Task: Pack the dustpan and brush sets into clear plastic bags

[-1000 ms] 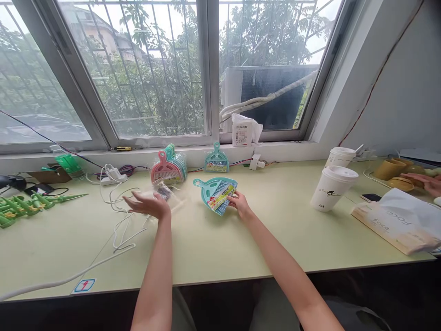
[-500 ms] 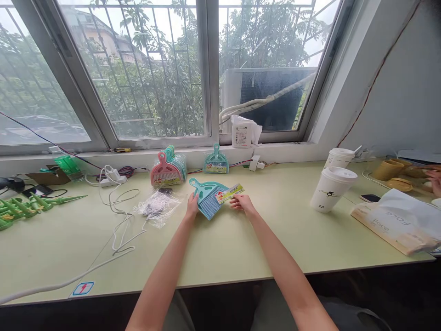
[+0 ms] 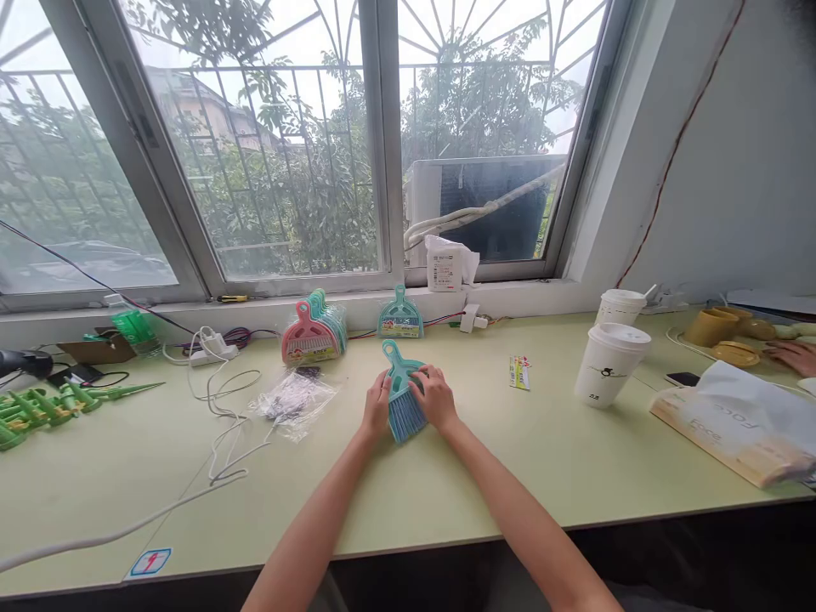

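Observation:
A teal dustpan-and-brush set [image 3: 406, 416] with blue bristles is between my hands at the middle of the table, handle pointing away from me. My left hand [image 3: 377, 405] grips its left edge, fingers closed. Over its right side, my right hand [image 3: 436, 398] is closed on the set with the fingertips near the brush head. Part of the dustpan is hidden by that hand. A printed label card [image 3: 519, 373], yellow-green and white, lies flat on the table to the right, apart from both hands.
Packaged brush sets, pink [image 3: 311, 340] and teal [image 3: 400, 314], stand along the window wall. Crumpled clear plastic [image 3: 294, 401] and a white cable [image 3: 223, 459] lie left. On the right are paper cups [image 3: 613, 365], a tissue pack [image 3: 720, 421] and another person's hand [image 3: 794, 355].
The label card has left my right hand and now lies on the table to the right. My right hand has moved onto the brush set, which is turned more upright and closer to me.

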Motion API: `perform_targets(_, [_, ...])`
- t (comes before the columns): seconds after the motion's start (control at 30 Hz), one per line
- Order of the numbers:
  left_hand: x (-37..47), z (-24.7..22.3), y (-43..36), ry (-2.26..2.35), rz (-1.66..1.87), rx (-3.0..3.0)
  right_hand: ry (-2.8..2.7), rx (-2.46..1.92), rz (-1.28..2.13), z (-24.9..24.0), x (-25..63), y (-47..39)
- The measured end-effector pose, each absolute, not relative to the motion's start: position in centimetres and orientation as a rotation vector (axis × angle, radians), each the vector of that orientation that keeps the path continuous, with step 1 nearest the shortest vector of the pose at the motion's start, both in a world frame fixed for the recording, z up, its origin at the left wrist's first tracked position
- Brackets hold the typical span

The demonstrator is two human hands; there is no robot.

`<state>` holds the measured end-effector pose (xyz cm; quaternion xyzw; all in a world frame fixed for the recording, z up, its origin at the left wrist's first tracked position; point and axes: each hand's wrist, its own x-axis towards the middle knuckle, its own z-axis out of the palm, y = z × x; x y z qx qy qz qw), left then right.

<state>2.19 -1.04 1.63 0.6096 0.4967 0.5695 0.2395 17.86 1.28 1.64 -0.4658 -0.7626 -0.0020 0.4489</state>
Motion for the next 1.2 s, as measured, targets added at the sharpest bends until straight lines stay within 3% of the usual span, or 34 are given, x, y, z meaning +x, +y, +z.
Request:
perform_targets(0.13, [3.0, 2.7, -2.1, 1.266, 1.540, 1.796, -1.925, -1.149, -0.201, 1.8, 17.2, 0.6])
perform_targets(0.7, [2.3, 5.1, -2.7, 1.263, 1.462, 1.973, -1.846, -1.237, -0.330, 4.1, 17.8, -0.7])
perform_targets(0.97, [2.2, 4.8, -3.5, 1.576, 1.532, 2.015, -1.751, -1.260, -0.417, 4.8, 17.3, -1.9])
perform_targets(1.1, [-0.9, 5.0, -2.4, 1.807, 1.797, 1.716, -1.696, -1.302, -0.401, 5.5, 18.5, -1.6])
perform_targets(1.2, [-3.7, 4.6, -1.2, 1.937, 1.723, 1.488, -1.651, -1.482, -0.301, 5.2, 20.2, 0.2])
